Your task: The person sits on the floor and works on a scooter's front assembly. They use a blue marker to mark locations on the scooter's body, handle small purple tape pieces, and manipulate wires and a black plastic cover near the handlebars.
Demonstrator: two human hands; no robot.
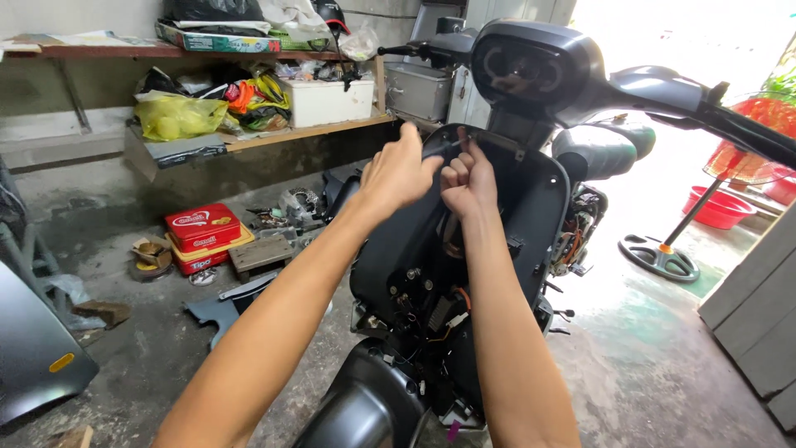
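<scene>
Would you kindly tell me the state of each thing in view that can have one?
Left hand: closed in a fist at the top edge of the scooter's inner panel.
Right hand: fingers curled, pinching something small beside the left hand.
Scooter inner panel: partly stripped, wiring exposed below.
Dashboard: unlit.
Red tins: stacked, closed, on the floor.
White box: on the shelf, lid on.

The scooter panel (531, 199) is matt grey plastic; the shelf (307, 131) is bare wood, the floor (647, 365) rough concrete, the tins (203, 228) glossy red metal.
</scene>
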